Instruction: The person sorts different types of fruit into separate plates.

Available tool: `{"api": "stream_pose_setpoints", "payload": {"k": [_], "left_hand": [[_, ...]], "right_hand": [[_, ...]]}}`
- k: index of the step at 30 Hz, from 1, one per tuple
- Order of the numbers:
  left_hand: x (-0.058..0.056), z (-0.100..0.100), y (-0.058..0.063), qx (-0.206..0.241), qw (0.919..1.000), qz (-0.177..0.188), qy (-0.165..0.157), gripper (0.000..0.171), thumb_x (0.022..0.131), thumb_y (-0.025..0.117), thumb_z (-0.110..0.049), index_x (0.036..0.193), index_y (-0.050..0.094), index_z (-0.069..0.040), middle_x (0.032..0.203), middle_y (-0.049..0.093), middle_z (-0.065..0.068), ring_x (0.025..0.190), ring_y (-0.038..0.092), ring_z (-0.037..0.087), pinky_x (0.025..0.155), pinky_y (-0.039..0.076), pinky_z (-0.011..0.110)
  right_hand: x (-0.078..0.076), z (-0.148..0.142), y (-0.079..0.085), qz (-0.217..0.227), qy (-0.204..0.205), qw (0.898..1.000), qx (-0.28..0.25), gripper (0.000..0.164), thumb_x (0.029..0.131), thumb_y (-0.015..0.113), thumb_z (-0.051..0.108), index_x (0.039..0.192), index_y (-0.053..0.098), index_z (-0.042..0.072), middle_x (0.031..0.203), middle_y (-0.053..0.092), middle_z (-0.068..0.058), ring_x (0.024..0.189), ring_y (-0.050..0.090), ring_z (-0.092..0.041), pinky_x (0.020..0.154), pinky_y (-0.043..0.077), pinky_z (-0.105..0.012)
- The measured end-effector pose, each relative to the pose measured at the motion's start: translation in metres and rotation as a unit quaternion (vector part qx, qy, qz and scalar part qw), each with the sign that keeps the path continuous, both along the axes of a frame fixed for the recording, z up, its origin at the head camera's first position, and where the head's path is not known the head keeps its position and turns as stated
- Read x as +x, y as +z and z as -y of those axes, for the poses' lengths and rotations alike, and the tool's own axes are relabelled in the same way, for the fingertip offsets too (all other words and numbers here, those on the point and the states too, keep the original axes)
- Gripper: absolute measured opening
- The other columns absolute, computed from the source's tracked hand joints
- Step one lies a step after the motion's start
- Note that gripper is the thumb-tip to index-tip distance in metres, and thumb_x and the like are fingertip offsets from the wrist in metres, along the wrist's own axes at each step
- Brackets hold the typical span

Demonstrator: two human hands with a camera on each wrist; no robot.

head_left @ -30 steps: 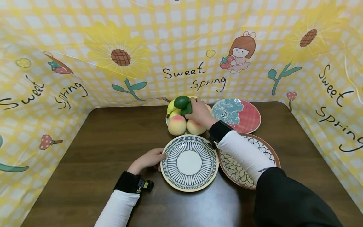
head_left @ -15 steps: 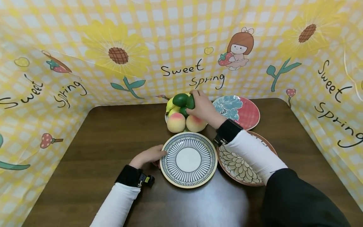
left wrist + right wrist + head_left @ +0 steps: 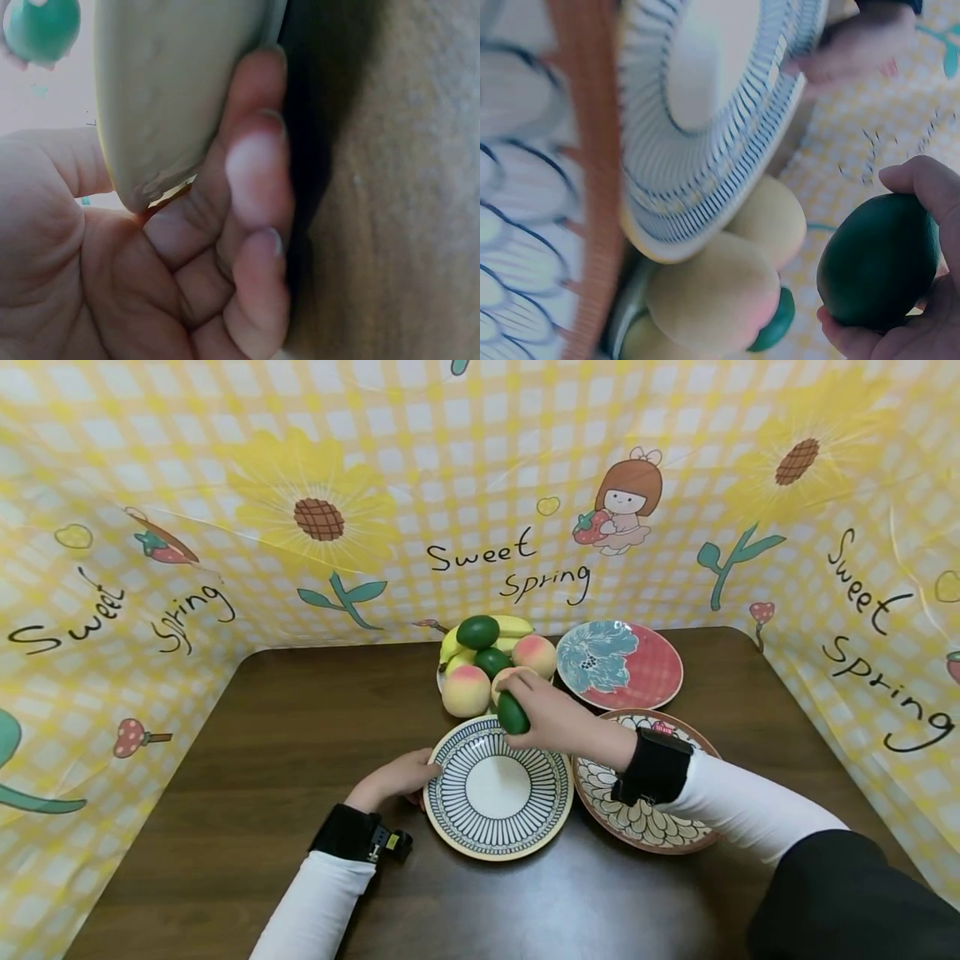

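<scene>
My left hand [image 3: 395, 779] grips the left rim of a round white plate [image 3: 498, 789] with a dark striped pattern. In the left wrist view its thumb lies over the rim and its fingers [image 3: 259, 176] curl beneath. My right hand [image 3: 558, 720] holds a smooth, dark green oval fruit [image 3: 513, 713] over the plate's far edge, the fruit between thumb and fingers. Just behind the plate, peaches [image 3: 466, 691], bananas [image 3: 513, 626] and two more green oval fruits [image 3: 477, 632] are heaped on a dish, mostly hidden under them.
A brown-rimmed plate with a petal pattern [image 3: 647, 825] sits right of the striped plate, partly under my right wrist. Behind it lies a red and blue flowered plate [image 3: 652, 667]. A yellow checked cloth [image 3: 405, 477] rises around the dark wooden table [image 3: 300, 727].
My right hand has lifted a green oval fruit off the heap and brought it toward me, over the striped plate. The left hand keeps its hold on the rim.
</scene>
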State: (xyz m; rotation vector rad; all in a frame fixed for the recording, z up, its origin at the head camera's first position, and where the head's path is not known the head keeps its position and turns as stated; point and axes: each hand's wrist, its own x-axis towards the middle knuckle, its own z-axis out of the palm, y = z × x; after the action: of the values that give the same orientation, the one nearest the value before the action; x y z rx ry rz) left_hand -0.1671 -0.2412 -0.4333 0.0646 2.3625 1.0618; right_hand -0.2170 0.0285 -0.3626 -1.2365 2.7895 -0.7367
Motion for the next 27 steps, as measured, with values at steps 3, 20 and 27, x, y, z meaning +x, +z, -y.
{"api": "stream_pose_setpoints", "payload": {"k": [3,20,27], "left_hand": [[0.0,0.0,0.0,0.0,1.0,-0.001,-0.003,0.035,0.104,0.04,-0.014,0.131,0.051,0.005,0.074,0.068,0.005,0.057,0.06,0.009,0.056,0.047,0.025],[0.002,0.001,0.002,0.0,1.0,-0.005,-0.001,0.039,0.104,0.044,-0.016,0.136,0.051,0.007,0.083,0.071,0.012,0.062,0.063,0.011,0.059,0.05,0.028],[0.001,0.002,0.002,0.008,1.0,-0.002,0.001,0.041,0.104,0.043,-0.015,0.138,0.049,0.008,0.087,0.07,0.013,0.063,0.063,0.011,0.06,0.053,0.028]], "right_hand": [[0.007,-0.003,-0.008,-0.003,0.031,0.999,0.022,0.065,0.078,0.082,0.019,0.134,0.054,0.003,0.128,0.055,-0.019,0.107,0.061,-0.027,0.091,0.058,-0.04],[0.01,-0.016,-0.041,-0.015,0.164,0.981,0.106,0.064,0.079,0.085,0.02,0.133,0.053,0.007,0.132,0.054,-0.015,0.117,0.057,-0.027,0.097,0.055,-0.038],[0.011,-0.02,-0.045,-0.032,0.168,0.981,0.092,0.061,0.079,0.085,0.021,0.129,0.055,0.005,0.128,0.056,-0.014,0.114,0.057,-0.025,0.097,0.054,-0.037]]}}
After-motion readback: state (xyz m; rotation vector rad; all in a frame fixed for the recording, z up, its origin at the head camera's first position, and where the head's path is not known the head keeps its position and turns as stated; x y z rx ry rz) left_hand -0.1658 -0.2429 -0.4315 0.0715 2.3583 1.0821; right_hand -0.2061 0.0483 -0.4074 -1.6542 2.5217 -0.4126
